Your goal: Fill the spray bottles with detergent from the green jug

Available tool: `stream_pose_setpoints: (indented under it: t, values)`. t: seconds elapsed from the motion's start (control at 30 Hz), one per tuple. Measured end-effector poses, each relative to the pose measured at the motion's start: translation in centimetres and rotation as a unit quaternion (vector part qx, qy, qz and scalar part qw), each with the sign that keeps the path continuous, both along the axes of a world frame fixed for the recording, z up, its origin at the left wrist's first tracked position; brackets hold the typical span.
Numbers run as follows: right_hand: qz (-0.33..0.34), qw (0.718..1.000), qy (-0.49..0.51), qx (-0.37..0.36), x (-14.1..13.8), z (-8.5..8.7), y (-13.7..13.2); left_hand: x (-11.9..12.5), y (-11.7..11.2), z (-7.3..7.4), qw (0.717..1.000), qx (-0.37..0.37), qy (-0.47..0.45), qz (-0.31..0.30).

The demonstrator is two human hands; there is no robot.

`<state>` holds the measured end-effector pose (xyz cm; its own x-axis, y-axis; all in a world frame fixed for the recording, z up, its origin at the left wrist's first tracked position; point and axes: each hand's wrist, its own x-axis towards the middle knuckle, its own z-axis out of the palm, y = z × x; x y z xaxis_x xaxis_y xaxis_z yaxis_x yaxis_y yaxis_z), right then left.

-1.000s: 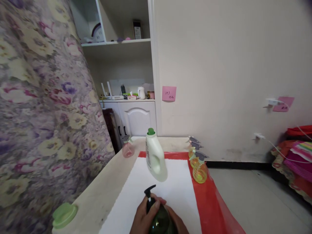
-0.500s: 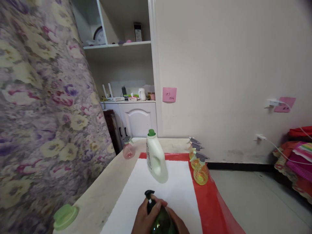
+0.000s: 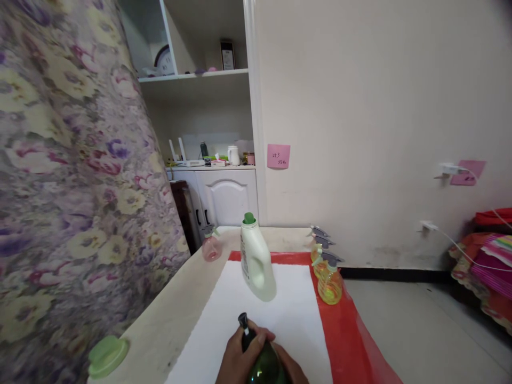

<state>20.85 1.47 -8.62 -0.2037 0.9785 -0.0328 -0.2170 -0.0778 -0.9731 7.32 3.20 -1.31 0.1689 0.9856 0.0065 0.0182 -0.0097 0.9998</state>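
A dark green pump bottle point(image 3: 264, 369) stands tilted at the near edge of the view, its black pump head point(image 3: 243, 320) pointing up. My left hand point(image 3: 239, 354) is closed round the pump's collar, thumb across the front. Against the bottle's right side, my right hand point(image 3: 291, 364) is wrapped, with fingers meeting the left ones near the neck. The bottle's lower part is cut off by the frame. Beyond the hands, a pale green jug point(image 3: 258, 261) stands upright on a white sheet point(image 3: 224, 314), its green inner spout point(image 3: 249, 218) exposed.
Several yellow spray bottles point(image 3: 330, 288) line the table's right side on red sheeting point(image 3: 348, 341). A pink spray bottle point(image 3: 211, 248) stands at the far left. The near left corner holds a light green cap-like dish point(image 3: 107, 356). A floral curtain point(image 3: 92, 186) hangs on the left.
The black pump head has turned: its nozzle pointed right before and now appears end-on. Both hands keep nearly the same grip, and the other bottles stay put.
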Motion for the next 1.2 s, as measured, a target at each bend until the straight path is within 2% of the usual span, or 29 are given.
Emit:
stream_pose_setpoints:
  t: [0.1,0.23,0.37,0.43,0.53,0.63,0.77,0.87,1.07,1.2]
  values:
    - [0.010,1.000,-0.007,-0.022,0.0,-0.6,0.3,0.0,0.0,-0.1,0.998,-0.023,-0.047,-0.040]
    - [0.046,0.998,0.000,-0.031,0.2,-2.3,1.0,0.0,-0.8,0.9,0.983,-0.028,-0.132,-0.123]
    - [0.035,0.999,-0.022,-0.035,-0.1,-3.1,1.3,-0.2,-1.1,1.5,0.974,-0.014,-0.149,-0.168]
    - [0.031,0.999,-0.005,-0.043,-0.3,-2.7,1.1,-0.3,-0.9,1.3,0.983,-0.007,-0.120,-0.140]
    - [0.025,0.999,0.024,-0.029,-0.5,-1.8,0.6,-0.4,-0.4,0.5,0.996,0.015,-0.051,-0.066]
    - [0.012,0.999,0.026,-0.015,-0.6,-1.6,0.5,-0.4,-0.1,-0.3,0.999,0.009,-0.025,-0.043]
    - [0.027,0.993,0.116,-0.025,-1.2,-2.0,0.7,-0.4,-0.2,-0.6,0.997,0.004,-0.043,-0.071]
    - [0.032,0.983,0.179,-0.017,-1.3,-1.3,0.6,-0.5,-0.3,-0.6,0.993,0.001,-0.074,-0.096]
    - [0.058,0.994,0.083,0.039,-0.8,1.6,-0.1,-1.1,-0.1,-0.8,0.991,0.030,-0.037,-0.129]
    - [0.047,0.995,0.075,0.051,-1.4,1.7,0.6,-1.0,0.0,-1.5,0.984,0.067,0.009,-0.167]
